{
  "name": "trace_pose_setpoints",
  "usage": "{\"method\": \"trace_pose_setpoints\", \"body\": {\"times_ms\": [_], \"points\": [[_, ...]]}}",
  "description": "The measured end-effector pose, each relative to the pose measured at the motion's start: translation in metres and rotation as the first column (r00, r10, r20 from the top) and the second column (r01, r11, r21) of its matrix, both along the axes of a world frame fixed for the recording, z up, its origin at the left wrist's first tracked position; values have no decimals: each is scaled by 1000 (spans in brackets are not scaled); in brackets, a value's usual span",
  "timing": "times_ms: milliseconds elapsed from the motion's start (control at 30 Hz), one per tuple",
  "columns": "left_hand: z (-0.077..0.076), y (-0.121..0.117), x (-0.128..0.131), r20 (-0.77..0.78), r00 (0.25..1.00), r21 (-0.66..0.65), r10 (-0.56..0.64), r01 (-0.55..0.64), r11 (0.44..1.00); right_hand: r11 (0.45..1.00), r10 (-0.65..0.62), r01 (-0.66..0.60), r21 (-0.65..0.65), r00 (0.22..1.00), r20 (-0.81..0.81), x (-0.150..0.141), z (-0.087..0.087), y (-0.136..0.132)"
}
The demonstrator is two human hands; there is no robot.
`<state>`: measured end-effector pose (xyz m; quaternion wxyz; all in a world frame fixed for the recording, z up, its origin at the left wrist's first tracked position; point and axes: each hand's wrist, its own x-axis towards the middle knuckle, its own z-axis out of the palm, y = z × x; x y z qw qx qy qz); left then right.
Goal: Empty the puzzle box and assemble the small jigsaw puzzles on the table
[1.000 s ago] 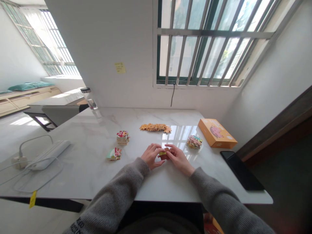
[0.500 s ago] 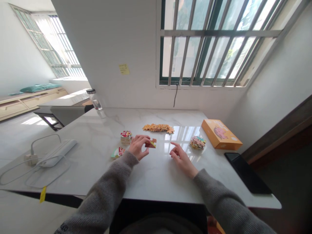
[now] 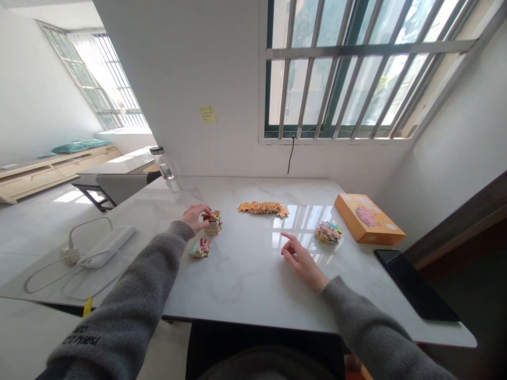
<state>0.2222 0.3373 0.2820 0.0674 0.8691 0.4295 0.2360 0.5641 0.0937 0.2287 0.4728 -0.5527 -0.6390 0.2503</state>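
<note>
My left hand (image 3: 196,217) is at the stack of puzzle pieces (image 3: 214,227) on the left, its fingers pinching a brown and yellow jigsaw puzzle piece (image 3: 214,215) at the top of it. Just in front of that stack lies a smaller pile of puzzle pieces (image 3: 200,248) in green, red and white. My right hand (image 3: 300,258) hovers over or rests on the table, index finger stretched out and the others loosely curled, holding nothing. Right of it stands another stack of puzzle pieces (image 3: 328,232). A row of orange-brown puzzle pieces (image 3: 263,208) lies farther back.
An orange box (image 3: 369,218) with a pink picture sits at the right, behind a black phone or tablet (image 3: 415,285). On the left are a white power strip (image 3: 109,247) with cables and a clear bottle (image 3: 163,163). The white table (image 3: 237,285) ends against the wall.
My left hand has carried the puzzle piece leftward from mid-table to the top of the left stack. My right hand has kept nearly the same place, and the view has shifted slightly.
</note>
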Motion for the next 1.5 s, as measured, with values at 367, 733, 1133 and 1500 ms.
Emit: {"method": "trace_pose_setpoints", "body": {"times_ms": [367,733,1133,1500], "points": [[-15,7,-3,-5,1000,-8,27,-27,1000,1000,25,-24,-16,1000,16,-1,2,-1],[-17,16,-6,56,992,-48,-116,119,992,999,50,-49,-23,998,46,1,-3,-1],[7,-39,96,-6,997,129,-81,81,988,999,35,-35,-7,997,66,1,0,-2],[-35,10,202,-307,947,-141,96,-145,979,1000,13,-13,7,994,110,5,0,-1]]}}
